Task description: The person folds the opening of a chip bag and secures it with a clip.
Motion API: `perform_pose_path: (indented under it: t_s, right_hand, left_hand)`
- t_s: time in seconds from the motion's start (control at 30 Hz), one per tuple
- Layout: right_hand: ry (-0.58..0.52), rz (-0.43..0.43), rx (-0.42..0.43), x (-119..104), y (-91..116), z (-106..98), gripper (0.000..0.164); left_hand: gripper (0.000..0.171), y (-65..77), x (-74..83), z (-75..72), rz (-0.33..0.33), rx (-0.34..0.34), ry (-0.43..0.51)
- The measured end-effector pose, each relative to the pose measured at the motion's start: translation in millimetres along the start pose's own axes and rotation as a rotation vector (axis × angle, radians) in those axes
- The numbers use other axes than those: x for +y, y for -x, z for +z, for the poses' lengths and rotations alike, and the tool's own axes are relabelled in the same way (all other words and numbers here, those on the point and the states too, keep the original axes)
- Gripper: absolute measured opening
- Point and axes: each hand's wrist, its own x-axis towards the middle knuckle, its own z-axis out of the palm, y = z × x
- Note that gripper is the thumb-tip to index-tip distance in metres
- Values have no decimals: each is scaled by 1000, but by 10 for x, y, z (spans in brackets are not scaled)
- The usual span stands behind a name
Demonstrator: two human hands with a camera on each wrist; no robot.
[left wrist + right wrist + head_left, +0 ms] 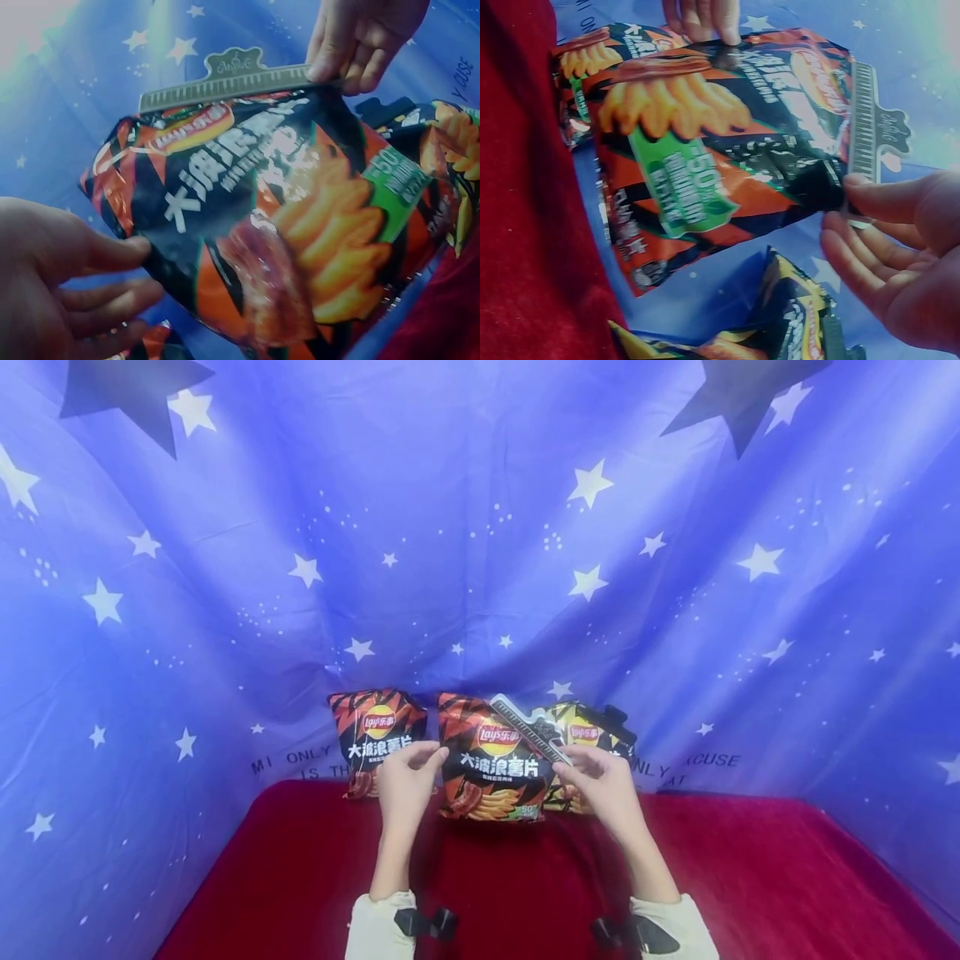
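A black and red potato chip bag (491, 789) stands in the middle, between the two hands. My left hand (405, 781) pinches its left edge with thumb and fingers; the fingers show partly behind the bag in the left wrist view. A long bag clip (525, 727) with a piano-key pattern and a wavy handle lies slanted along the bag's top edge. My right hand (600, 781) pinches the clip's lower right end, thumb in front, as the right wrist view (862, 142) of the clip also shows. Whether the clip bites on the bag, I cannot tell.
Behind my left hand stands another red and black chip bag (375, 735). A yellow and black chip bag (581, 735) with a black clip (617, 720) at its top is behind my right hand. Red cloth (502, 877) covers the table; a blue starry curtain (465, 527) hangs behind.
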Motion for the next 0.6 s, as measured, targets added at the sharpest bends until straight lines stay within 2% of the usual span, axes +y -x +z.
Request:
perform_pose_path:
  t_s: [0.23,0.43,0.6]
  right_hand:
    - [-23,-65,91,99,-63,42,34]
    - [-70,-20,145,154,-94,91,30]
    - [-46,-20,178,193,-107,122,28]
  left_hand:
    - [16,-54,-105,97,8,21,183]
    - [17,-62,-200,277,7,87,316]
    - [15,-45,-255,413,6,149,382]
